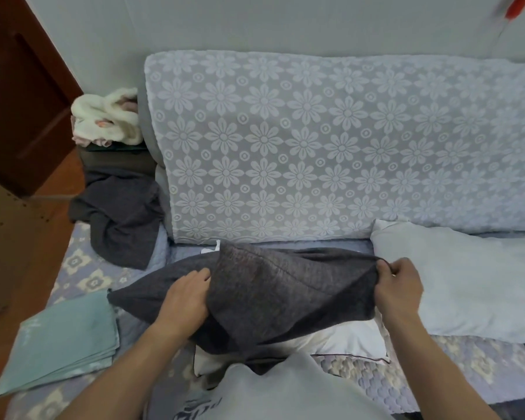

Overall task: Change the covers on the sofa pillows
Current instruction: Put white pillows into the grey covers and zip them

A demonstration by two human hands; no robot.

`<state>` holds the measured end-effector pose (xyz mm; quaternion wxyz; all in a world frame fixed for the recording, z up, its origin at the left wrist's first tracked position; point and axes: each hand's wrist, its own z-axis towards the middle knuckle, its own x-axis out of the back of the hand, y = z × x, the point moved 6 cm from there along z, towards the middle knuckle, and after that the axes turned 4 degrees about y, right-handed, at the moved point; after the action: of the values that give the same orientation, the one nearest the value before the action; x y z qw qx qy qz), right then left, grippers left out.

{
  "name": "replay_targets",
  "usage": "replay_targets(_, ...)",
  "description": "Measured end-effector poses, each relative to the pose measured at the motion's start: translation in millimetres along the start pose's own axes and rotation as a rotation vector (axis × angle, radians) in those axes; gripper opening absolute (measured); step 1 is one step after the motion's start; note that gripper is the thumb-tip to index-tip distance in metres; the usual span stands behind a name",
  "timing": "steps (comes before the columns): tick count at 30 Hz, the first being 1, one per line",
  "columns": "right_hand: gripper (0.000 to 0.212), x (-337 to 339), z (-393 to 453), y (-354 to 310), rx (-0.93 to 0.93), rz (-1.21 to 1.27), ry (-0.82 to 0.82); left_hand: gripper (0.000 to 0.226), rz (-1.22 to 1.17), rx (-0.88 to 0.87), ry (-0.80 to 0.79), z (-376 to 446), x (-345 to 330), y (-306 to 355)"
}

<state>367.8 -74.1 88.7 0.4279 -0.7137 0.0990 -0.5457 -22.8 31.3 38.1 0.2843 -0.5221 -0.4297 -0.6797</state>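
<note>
Both hands work the dark grey cover (285, 295) on the sofa seat (82, 268): the right hand (399, 284) has its grip pinched on the cover's far edge, fingers curled round a bunched fold, while the left hand (187, 298) lies on the cover with fingers pressing into the cloth (whether they curl round any of it I cannot tell). A white pillow (352, 341) pokes out from under the cover's near edge. Just to the right lies a bare pale pillow (467, 286), touching the flowered sofa back (315, 147). Folded teal covers (64, 341) sit on the seat at the left. Farther back, a second dark cloth (122, 213) lies crumpled by the sofa's end, with a cream bundle (109, 119) above it.
</note>
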Motion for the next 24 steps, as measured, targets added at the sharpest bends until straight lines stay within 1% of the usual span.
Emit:
replay_targets(2, 0.027, -12.4, 0.1, 1.2, -0.006, 0.043, -0.053, 0.013, -0.066, -0.047, -0.014, 4.2, 3.9, 9.6)
replay_targets(4, 0.027, -29.1, -3.7, 4.8, -0.031, 0.107, -0.156, 0.019, -0.087, -0.111, 0.01, 4.2, 6.8, 18.8)
replay_targets(5, 0.026, -37.5, -6.1, 8.1, -0.063, 0.135, -0.226, 0.018, -0.11, -0.098, -0.003, 3.2, 7.5, 18.3)
replay_targets(6, 0.024, -45.6, -8.2, 11.4, -0.103, 0.165, -0.301, 0.013, -0.137, -0.058, 0.002, 3.2, 10.6, 19.1)
replay_targets(7, 0.021, -52.0, -10.6, 14.4, -0.15, 0.201, -0.376, 0.013, -0.195, -0.01, 0.021, 1.8, 10.5, 19.6)
replay_targets(8, 0.017, -57.3, -12.8, 16.3, -0.2, 0.251, -0.443, 0.021, -0.249, 0.041, 0.016, 0.3, 7.0, 23.2)
replay_targets(9, 0.015, -61.5, -14.2, 17.3, -0.249, 0.314, -0.499, 0.03, -0.258, 0.024, 0.033, 1.1, 1.6, 32.3)
replay_targets(10, 0.018, -64.1, -15.4, 16.0, -0.296, 0.372, -0.545, 0.041, -0.18, -0.048, 0.045, 2.9, -5.2, 46.2)
replay_targets(11, 0.022, -65.8, -16.5, 13.6, -0.33, 0.418, -0.584, 0.052, -0.091, -0.112, 0.007, 6.2, -14.9, 58.6)
replay_targets(12, 0.026, -67.2, -16.9, 10.3, -0.339, 0.438, -0.617, 0.061, -0.049, -0.106, -0.071, 9.1, -24.4, 68.0)
replay_targets(14, 0.029, -69.3, -18.2, 3.3, -0.29, 0.416, -0.669, 0.078, -0.067, -0.081, -0.146, 14.7, -36.7, 81.0)
replay_targets(16, 0.027, -67.3, -18.9, -3.7, -0.188, 0.34, -0.66, 0.089, -0.092, -0.07, -0.198, 16.4, -36.0, 96.7)
replay_targets(18, 0.03, -63.8, -18.7, -7.3, -0.114, 0.273, -0.594, 0.089, -0.084, -0.053, -0.181, 20.5, -28.8, 104.6)
replay_targets(19, 0.033, -61.7, -18.7, -8.3, -0.096, 0.244, -0.556, 0.091, -0.074, -0.05, -0.199, 22.1, -29.0, 107.5)
replay_targets(22, 0.035, -57.8, -13.8, -1.8, -0.104, 0.182, -0.486, 0.107, 0.015, -0.15, -0.319, 15.9, -41.3, 113.7)
replay_targets(24, 0.036, -57.4, -8.6, 6.2, -0.132, 0.174, -0.501, 0.117, 0.065, -0.22, -0.338, 10.9, -48.5, 112.1)
